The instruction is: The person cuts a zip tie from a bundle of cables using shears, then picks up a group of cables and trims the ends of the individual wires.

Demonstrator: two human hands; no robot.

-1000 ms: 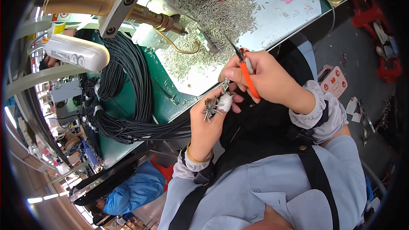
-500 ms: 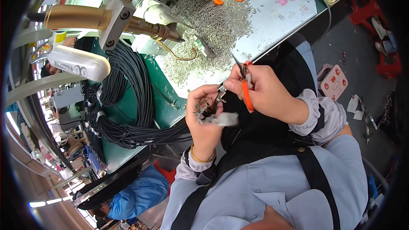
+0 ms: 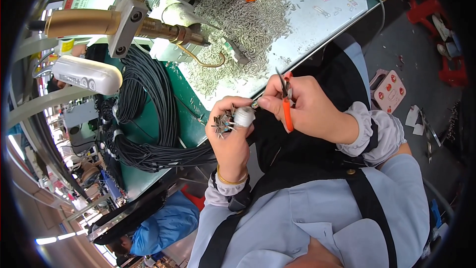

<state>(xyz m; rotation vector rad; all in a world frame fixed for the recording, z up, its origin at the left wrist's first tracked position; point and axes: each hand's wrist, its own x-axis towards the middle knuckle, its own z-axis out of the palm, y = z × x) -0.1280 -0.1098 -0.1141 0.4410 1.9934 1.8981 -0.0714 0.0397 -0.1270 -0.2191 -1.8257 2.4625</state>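
Observation:
My left hand [image 3: 229,149] is closed around a bunch of thin wire ends [image 3: 223,123] with small metal tips, which fan out over the palm. Beside them sits a white rounded, wrapped-looking piece [image 3: 244,116]. Orange-handled scissors [image 3: 287,115] rest in my right hand [image 3: 312,106], their dark blades pointing up and away from me. The right thumb and forefinger pinch at a small piece close to the left fingertips; its exact shape is too small to make out.
A heap of small metal pieces [image 3: 243,30] covers much of the white board [image 3: 317,25], with two orange caps on it. A brass-coloured tool on a clamp [image 3: 131,25] juts in from the left. Coiled black cables [image 3: 166,99] lie on the green table [image 3: 186,87].
My left hand has shifted slightly left and turned, bringing the white piece upright and nearer the palm. My right hand stays almost in place, still holding the scissors.

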